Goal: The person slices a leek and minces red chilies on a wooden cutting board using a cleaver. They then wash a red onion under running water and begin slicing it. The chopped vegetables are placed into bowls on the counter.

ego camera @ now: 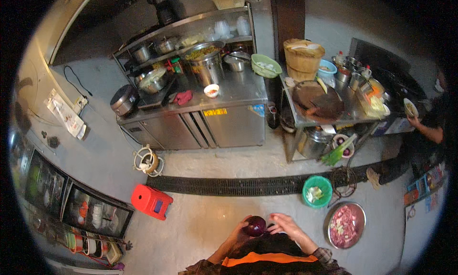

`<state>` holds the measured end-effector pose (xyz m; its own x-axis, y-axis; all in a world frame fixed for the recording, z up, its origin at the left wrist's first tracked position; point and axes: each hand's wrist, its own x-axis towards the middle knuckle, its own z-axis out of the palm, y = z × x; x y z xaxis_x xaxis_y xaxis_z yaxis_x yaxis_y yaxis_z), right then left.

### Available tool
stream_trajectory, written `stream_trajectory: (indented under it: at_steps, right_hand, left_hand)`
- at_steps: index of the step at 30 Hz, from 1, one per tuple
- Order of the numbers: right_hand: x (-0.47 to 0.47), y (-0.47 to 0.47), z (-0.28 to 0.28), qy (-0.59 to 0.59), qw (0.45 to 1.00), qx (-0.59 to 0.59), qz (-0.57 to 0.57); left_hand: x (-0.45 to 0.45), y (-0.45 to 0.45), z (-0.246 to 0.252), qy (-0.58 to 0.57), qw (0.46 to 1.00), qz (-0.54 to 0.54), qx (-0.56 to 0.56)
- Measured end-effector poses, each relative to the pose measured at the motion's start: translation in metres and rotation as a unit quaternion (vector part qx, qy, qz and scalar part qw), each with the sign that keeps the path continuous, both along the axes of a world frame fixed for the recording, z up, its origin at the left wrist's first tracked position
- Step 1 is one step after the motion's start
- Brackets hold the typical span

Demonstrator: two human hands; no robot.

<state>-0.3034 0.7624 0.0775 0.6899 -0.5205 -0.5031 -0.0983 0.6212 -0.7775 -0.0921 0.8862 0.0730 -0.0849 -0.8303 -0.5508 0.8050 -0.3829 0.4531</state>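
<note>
A glossy dark-purple onion (256, 226) rests in my left hand (242, 229), whose fingers wrap around its left side. My right hand (288, 225) is just right of the onion, fingers partly bent and pointing towards it. Something small and dark shows at those right fingertips; whether it is held, and what it is, I cannot tell. Both hands are above my lap, over dark clothing with an orange band (268, 258). On the floor to the right, a green plastic bin (307, 191) contains pale scraps, and a steel bowl (363, 223) holds raw cut meat.
A red plastic stool (150, 202) stands left, by the floor drain grate (229, 186). Ahead are a steel counter fridge (234, 128) and a table with a round chopping board (318, 101). At far right a person's hand (415, 122) holds a dish. A glass-door cabinet (96, 210) is lower left.
</note>
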Motion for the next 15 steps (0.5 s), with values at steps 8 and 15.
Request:
stream_trajectory:
  at_steps: [8,15]
  right_hand:
    - [0.006,-0.327,-0.021,0.129,0.926,-0.276,-0.223]
    - [0.031,-0.534,0.0,0.432,0.63,-0.492,-0.418]
  left_hand:
    - [0.072,-0.105,0.043,-0.024,0.979,0.204,-0.004]
    - [0.122,-0.251,0.038,-0.036,0.988,0.145,-0.043]
